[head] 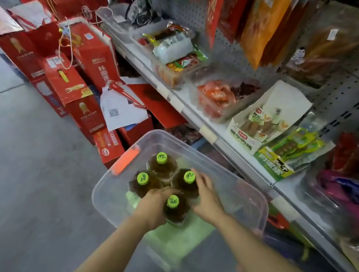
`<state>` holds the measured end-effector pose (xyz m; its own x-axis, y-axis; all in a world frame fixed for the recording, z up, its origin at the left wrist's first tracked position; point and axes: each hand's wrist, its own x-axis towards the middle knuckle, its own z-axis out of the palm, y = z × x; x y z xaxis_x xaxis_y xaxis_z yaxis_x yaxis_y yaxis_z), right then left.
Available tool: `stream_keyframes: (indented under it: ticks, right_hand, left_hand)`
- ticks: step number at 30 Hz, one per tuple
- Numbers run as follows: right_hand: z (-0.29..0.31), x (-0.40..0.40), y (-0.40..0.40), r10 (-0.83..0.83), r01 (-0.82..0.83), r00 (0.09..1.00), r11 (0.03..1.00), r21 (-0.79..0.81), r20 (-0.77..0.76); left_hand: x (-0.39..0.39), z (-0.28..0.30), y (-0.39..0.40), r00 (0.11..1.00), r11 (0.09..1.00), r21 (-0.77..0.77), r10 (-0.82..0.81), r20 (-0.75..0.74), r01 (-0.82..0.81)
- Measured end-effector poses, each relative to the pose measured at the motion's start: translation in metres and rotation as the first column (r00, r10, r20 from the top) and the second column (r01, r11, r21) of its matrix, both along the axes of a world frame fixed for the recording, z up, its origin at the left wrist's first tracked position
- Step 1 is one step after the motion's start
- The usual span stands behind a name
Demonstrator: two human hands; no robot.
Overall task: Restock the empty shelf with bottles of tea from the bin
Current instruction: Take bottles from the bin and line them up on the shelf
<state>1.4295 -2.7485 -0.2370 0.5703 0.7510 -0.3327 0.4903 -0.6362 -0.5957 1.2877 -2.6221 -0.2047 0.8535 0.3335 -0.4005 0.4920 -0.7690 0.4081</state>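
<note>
Several tea bottles with bright green caps stand upright in a clear plastic bin (246, 198) on the floor. My left hand (155, 204) grips the nearest bottle (174, 213) from the left, just below its cap. My right hand (208, 197) wraps around the right side of the bottle behind it (187, 183), fingers curled against its shoulder. Two more bottles (161, 164) (142, 182) stand untouched at the back and left of the bin. The bottles' lower halves are hidden by my hands and by each other.
The bin has an orange latch (124, 160) on its left rim. A white store shelf (209, 132) with snack packs and trays runs along the right, and more goods hang above it. Red gift boxes (88, 58) are piled at the left. Grey floor lies to the left.
</note>
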Motion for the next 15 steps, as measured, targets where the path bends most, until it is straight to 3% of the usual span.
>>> stream_keyframes:
  ticks: [4, 6, 9, 12, 15]
  right_hand:
    - [-0.018, 0.002, 0.008, -0.018, 0.016, 0.988, 1.000, 0.011, 0.156]
    - [-0.023, 0.000, 0.009, -0.024, 0.017, 0.987, 0.999, 0.044, 0.157]
    - [-0.025, -0.001, 0.006, -0.075, 0.072, 0.997, 0.989, 0.127, 0.017]
    - [-0.019, 0.002, 0.003, -0.122, 0.160, 0.977, 0.960, 0.230, -0.173]
    - [-0.018, 0.001, 0.009, -0.152, 0.214, 0.946, 0.956, 0.198, -0.287]
  left_hand:
    - [0.002, -0.010, 0.001, 0.983, 0.978, 0.162, -0.107, -0.151, 0.132]
    - [0.001, -0.012, -0.001, 0.977, 0.954, 0.240, -0.141, -0.159, 0.177]
    - [-0.001, -0.017, -0.005, 0.975, 0.939, 0.273, -0.178, -0.135, 0.210]
    - [0.000, -0.019, -0.008, 0.986, 0.971, 0.182, -0.141, -0.090, 0.155]
    - [0.000, -0.019, -0.007, 0.993, 0.991, 0.097, -0.086, -0.077, 0.093]
